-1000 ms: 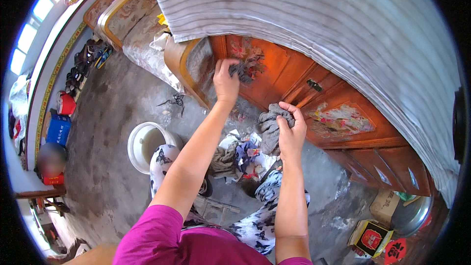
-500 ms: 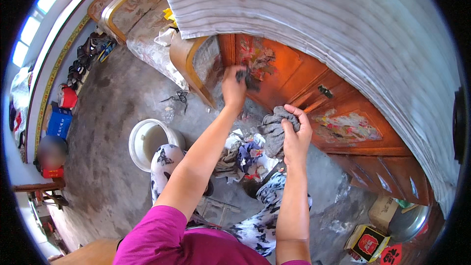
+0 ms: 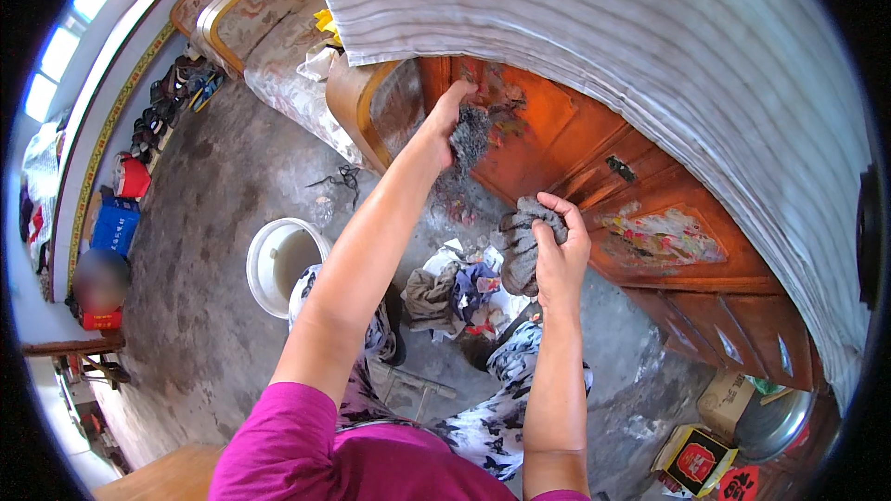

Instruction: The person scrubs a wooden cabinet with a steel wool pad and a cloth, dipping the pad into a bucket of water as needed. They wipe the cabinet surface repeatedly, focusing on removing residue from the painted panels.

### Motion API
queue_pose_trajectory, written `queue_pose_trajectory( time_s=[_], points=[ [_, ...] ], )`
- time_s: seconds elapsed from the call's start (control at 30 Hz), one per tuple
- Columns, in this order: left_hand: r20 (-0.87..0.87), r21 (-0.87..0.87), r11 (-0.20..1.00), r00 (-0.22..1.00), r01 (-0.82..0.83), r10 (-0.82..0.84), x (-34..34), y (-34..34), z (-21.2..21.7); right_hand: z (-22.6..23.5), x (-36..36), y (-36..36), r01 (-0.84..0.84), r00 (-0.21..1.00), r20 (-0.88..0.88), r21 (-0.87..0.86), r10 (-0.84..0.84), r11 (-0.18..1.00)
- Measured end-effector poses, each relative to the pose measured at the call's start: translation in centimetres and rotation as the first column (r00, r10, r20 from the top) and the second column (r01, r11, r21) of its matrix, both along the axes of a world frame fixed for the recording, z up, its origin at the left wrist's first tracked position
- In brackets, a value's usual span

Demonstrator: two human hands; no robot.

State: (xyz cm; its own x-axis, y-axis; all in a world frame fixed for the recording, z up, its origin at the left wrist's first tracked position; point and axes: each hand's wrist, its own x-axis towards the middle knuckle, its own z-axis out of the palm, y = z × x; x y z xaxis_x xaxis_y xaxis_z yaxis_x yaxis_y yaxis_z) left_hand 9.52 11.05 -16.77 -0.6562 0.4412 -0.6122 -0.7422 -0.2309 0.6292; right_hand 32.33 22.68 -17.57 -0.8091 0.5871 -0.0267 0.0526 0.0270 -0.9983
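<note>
My left hand (image 3: pixel 445 122) reaches up to the orange-brown wooden cabinet (image 3: pixel 557 144). Against its palm is a dark grey, fuzzy scouring pad (image 3: pixel 471 136), with the thumb side up near a patch of torn, coloured paper remnants (image 3: pixel 506 102) on the door panel. Some of the fingers are hidden behind the pad. In front of the cabinet, my right hand (image 3: pixel 562 255) grips a bunched grey cloth (image 3: pixel 522 246), thumb on one side and fingers on the other. A second panel to the right has another whitish, peeling patch (image 3: pixel 664 237).
Near my left knee stands a white bucket (image 3: pixel 269 269) of cloudy water. Rags and paper scraps (image 3: pixel 455 292) lie between my feet. A wood-framed sofa (image 3: pixel 357 111) abuts the cabinet on the left. A striped cloth (image 3: pixel 594 9) drapes over its top. Boxes (image 3: pixel 696 459) sit at lower right.
My left hand has turned, thumb side upward, and shows more of the scouring pad at its palm. My right hand has barely moved; its cloth looks more tightly gathered.
</note>
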Motion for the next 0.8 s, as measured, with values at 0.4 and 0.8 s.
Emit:
queue_pose_trajectory(
  time_s=[0.4, 0.8],
  points=[
    [-0.257, -0.118, 0.986, 0.962, -0.122, 0.088, 0.0, 0.6, -2.8, -0.2, 0.1, 0.1, -0.011, 1.0, -0.015, -0.027, 0.011, 1.0],
    [-0.821, -0.467, 0.657, 0.567, -0.592, -0.072, 2.4, -0.5, -3.5, 0.3, 0.3, 0.2, -0.006, 1.0, -0.03, -0.019, 0.005, 1.0]
  ],
)
